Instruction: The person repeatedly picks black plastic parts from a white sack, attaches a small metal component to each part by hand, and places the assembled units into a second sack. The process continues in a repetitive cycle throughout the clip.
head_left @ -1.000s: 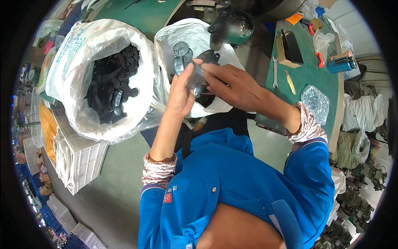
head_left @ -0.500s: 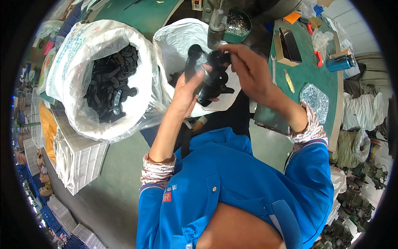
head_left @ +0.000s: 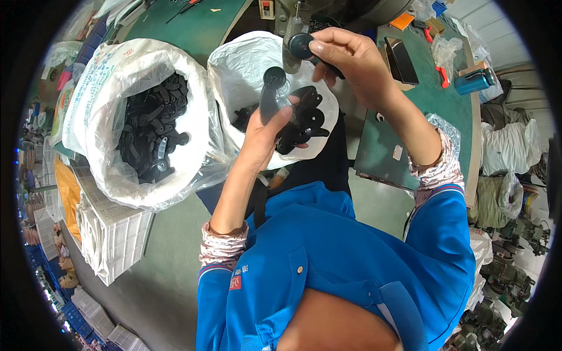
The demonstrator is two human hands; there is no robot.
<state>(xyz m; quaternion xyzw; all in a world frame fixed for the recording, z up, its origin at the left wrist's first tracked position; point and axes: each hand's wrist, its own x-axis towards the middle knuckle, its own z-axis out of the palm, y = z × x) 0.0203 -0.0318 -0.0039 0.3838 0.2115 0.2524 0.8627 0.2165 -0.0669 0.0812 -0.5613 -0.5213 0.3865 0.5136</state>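
My left hand [head_left: 259,139] is closed around several black plastic parts [head_left: 310,119], each curved with a rounded end. They are fanned out over the mouth of a white sack [head_left: 234,64], with more dark parts inside it. Up by the metal post of a machine [head_left: 291,60], my right hand [head_left: 364,65] grips a single black lever-like part [head_left: 301,45] by finger and thumb. Its round end faces the post; whether they touch I cannot tell.
A second white sack [head_left: 196,158], full of black parts, stands at the left beside a white plastic crate [head_left: 126,234]. On the green bench at the right are a phone [head_left: 401,61], a blue bottle [head_left: 473,82], red-handled tools [head_left: 443,77] and a bag of clear wrap [head_left: 446,131].
My right hand has moved up and away from the bunch, taking one black part to the post. The left hand stays over the sack, still holding the others.
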